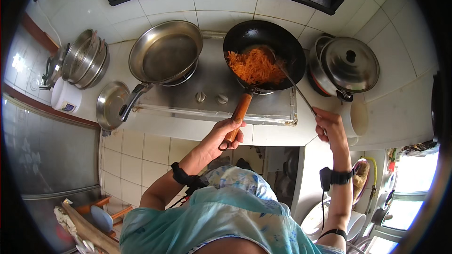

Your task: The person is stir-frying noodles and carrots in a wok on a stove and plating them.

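Note:
My left hand (226,135) is wrapped around the wooden handle (242,107) of a black wok (261,33). The wok sits tilted over the right side of the gas stove. Orange shreds, apparently carrot (256,65), are heaped in its near half. In my right hand (328,125) is the long metal handle of a cooking utensil (300,91). Its head lies among the shreds at their right side and is partly buried, so I cannot tell whether it is a ladle or a turner.
A steel frying pan (171,56) rests on the left burner of the stove (212,74), its black handle over a steel dish (112,104). Stacked steel pots (84,61) and a white tub (66,95) stand at left. Right of the wok are a lidded steel pot (349,65) and a pale mug (355,120).

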Tool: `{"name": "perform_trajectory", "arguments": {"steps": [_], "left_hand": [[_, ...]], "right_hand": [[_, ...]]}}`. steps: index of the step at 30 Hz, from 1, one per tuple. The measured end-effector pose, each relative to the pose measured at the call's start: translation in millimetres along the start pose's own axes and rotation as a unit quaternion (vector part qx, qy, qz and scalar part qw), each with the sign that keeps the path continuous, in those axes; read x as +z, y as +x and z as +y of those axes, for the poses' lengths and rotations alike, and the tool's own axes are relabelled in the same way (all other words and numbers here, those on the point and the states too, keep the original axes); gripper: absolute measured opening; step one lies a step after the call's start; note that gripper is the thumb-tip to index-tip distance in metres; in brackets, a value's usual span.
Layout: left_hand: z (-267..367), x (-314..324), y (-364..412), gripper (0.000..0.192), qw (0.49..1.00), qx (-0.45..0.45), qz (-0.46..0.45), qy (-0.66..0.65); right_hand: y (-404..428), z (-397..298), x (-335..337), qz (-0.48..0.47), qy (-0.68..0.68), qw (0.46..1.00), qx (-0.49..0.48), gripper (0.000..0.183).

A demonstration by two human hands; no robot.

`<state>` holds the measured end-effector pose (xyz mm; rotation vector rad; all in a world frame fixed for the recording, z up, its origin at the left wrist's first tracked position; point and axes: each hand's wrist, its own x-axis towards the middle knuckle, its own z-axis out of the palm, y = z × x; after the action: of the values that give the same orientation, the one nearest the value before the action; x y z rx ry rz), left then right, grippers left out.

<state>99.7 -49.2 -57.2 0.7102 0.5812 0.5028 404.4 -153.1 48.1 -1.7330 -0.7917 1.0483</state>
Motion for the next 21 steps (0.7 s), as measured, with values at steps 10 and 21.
{"name": "perform_trajectory", "arguments": {"steps": [10, 21], "left_hand": [[3.1, 1.8, -1.6, 0.043, 1.000, -0.001, -0.004, 0.006], [-0.5, -0.3, -1.1, 0.041, 1.000, -0.003, -0.006, -0.012]], "right_hand": [[-8.1, -5.4, -9.5, 0.056, -0.167, 0.978, -0.114, 0.032], [-14.1, -6.8, 31.0, -0.042, -0.103, 0.991, -0.080, 0.033]]}}
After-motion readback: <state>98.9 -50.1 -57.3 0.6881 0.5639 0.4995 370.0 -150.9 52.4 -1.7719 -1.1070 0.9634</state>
